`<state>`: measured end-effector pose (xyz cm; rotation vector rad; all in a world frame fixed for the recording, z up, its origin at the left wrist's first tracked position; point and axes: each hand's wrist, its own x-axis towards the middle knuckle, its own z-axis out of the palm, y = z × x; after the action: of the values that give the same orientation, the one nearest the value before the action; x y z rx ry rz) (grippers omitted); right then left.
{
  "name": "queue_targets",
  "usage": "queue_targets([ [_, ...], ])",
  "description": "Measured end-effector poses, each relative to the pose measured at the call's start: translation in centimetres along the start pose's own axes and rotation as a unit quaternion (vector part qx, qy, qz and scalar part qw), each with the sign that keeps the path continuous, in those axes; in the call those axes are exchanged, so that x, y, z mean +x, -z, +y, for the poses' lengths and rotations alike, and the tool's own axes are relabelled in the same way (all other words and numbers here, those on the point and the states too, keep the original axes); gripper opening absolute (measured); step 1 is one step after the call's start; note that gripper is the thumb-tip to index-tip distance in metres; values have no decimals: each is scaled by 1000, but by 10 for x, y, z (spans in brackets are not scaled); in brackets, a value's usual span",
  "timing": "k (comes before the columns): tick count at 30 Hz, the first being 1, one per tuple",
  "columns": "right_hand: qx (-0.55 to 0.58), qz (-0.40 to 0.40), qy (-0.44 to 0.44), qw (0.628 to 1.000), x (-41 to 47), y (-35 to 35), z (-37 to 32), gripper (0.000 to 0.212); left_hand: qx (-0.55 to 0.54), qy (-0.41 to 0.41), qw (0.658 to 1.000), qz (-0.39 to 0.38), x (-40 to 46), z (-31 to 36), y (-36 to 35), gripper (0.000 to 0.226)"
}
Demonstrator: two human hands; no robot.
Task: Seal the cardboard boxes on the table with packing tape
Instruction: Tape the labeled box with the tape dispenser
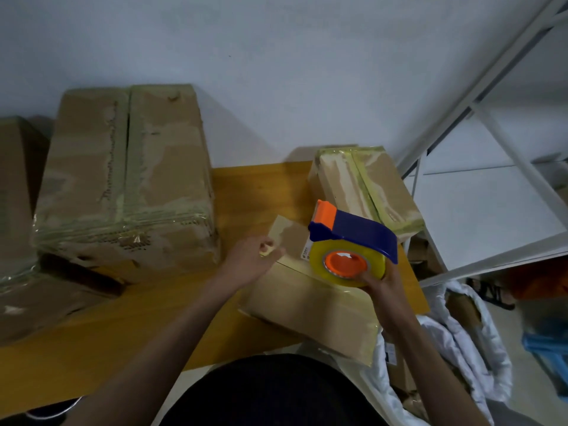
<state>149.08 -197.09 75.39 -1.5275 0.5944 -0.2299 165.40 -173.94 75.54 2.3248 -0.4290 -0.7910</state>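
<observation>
Your right hand (388, 285) has its grip clamped on the tape dispenser (353, 244), raised just above the flat box (307, 302) on the bench (129, 327). Your left hand (250, 259), just left of that grip, pinches what looks like the tape's loose end. If the pinch slackens, the tape may fold onto itself or land crooked off the seam.
</observation>
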Motion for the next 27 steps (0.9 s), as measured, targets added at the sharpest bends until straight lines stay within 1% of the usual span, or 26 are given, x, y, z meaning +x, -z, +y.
queue_targets([
  [2, -8, -7, 1, 1000, -2, 1, 1, 54, -150, -18, 989, 6, -7, 23, 13, 42],
  [5, -24, -15, 13, 1000, -4, 0, 0, 53, -277, -27, 960, 6, -19, 48, 24, 34],
  [7, -34, -17, 20, 999, -3, -1, 1, 52, -329, -12, 944, -8, -21, 55, 29, 35],
  [10, -36, -16, 18, 999, -2, -2, 3, 51, -375, 31, 925, -50, -21, 58, 33, 38],
  [14, -36, -20, 13, 999, -1, -4, 0, 52, -445, 55, 890, -86, -20, 54, 37, 17],
  [16, -34, -25, 13, 999, 0, -6, -2, 54, -464, 71, 879, -79, -19, 53, 38, 12],
  [17, -34, -26, 13, 999, 1, -6, -3, 54, -463, 80, 880, -70, -18, 53, 39, 12],
  [24, -55, -30, 38, 997, 5, -12, -7, 60, -409, 120, 904, -34, -6, 47, 33, 4],
  [27, -83, -22, 42, 995, 5, -17, -9, 63, -397, 130, 908, -20, 1, 40, 30, 9],
])
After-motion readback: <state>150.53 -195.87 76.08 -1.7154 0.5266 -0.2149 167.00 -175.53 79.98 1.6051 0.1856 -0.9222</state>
